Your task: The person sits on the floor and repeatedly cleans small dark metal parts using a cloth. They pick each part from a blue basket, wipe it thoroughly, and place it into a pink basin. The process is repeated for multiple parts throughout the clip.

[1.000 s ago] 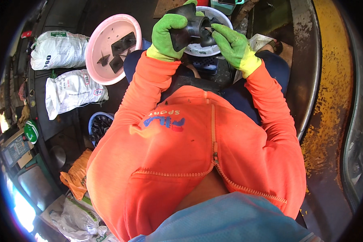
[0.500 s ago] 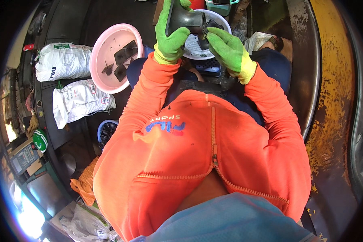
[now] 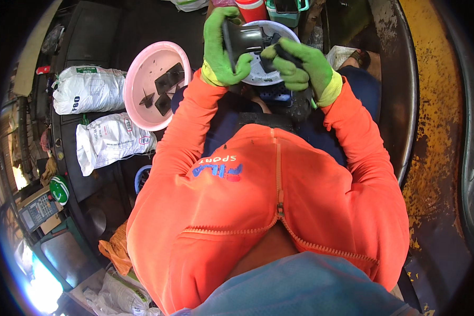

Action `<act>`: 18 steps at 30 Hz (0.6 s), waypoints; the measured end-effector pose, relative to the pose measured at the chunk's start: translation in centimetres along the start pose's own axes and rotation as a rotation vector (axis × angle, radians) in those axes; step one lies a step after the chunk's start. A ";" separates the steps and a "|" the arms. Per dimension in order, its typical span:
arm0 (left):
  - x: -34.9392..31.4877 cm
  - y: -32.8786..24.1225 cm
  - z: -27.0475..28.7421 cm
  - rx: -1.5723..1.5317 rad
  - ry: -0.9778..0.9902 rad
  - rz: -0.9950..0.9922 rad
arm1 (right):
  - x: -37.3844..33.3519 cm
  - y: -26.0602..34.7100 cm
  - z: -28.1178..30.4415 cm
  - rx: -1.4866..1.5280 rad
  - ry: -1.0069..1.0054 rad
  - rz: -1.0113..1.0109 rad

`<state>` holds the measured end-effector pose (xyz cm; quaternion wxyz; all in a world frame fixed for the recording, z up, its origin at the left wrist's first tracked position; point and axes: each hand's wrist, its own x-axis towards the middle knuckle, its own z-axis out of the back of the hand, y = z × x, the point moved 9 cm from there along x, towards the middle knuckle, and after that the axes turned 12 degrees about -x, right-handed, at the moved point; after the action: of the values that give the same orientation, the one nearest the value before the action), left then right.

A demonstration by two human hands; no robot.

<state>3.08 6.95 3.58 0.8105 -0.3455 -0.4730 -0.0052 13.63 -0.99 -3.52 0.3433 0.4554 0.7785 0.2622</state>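
Left hand (image 3: 219,55), green-gloved, top center of frame: gripping black flanged part (image 3: 247,39), thumb on the near side, other fingers round the back of the plate. Part sits right of the palm, plate roughly upright, tube stub aimed at frame right toward the other hand. Right hand (image 3: 312,64), same glove type, just right of the stub: fingers curled round small dark piece (image 3: 289,53), exact shape hidden by the glove. Dark piece near the tube mouth; can't tell if they touch. Both hands over white basket (image 3: 258,75), whose rim shows below and above the parts. Pink basin (image 3: 140,72), upper left of center, left of left hand, well apart from it; flat dark pieces (image 3: 169,78) in it. Red container (image 3: 252,10) at top edge, above the basket.
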 end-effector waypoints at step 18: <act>-8.9 4.0 -9.3 -1.810 -0.432 1.075 | 0.9 3.8 1.7 -1.274 -0.154 0.569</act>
<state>6.58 1.95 -8.43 0.0487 -0.9737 -0.2127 0.0649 16.61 1.62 -2.09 0.5154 0.3688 0.2974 0.7141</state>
